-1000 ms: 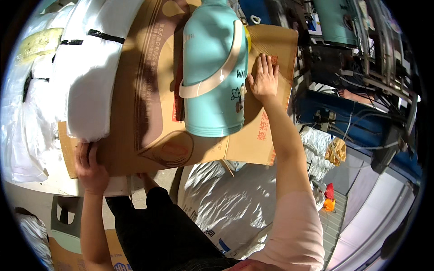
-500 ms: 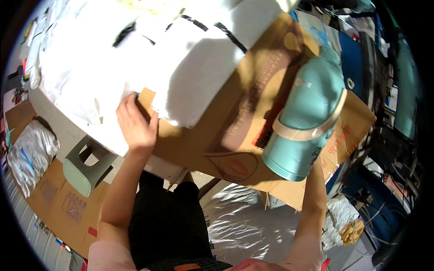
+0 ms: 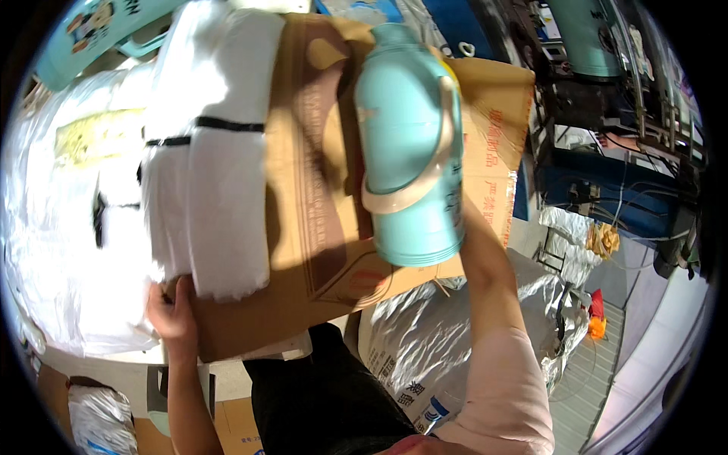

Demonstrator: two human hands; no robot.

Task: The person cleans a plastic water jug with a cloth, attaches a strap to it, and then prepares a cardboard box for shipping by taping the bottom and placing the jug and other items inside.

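So the teal flask (image 3: 409,144) lay on the flattened cardboard sheet (image 3: 303,227), long axis running away from the person, base toward them and the cap at the far end. The right hand was hidden behind the flask's far side, only the forearm (image 3: 485,265) showed, so couldn't tell what those fingers were doing. The left hand (image 3: 173,312) was well off to the flask's left, fingers clamped on the cardboard's near corner. White folded bags (image 3: 208,189) sat left of the flask.
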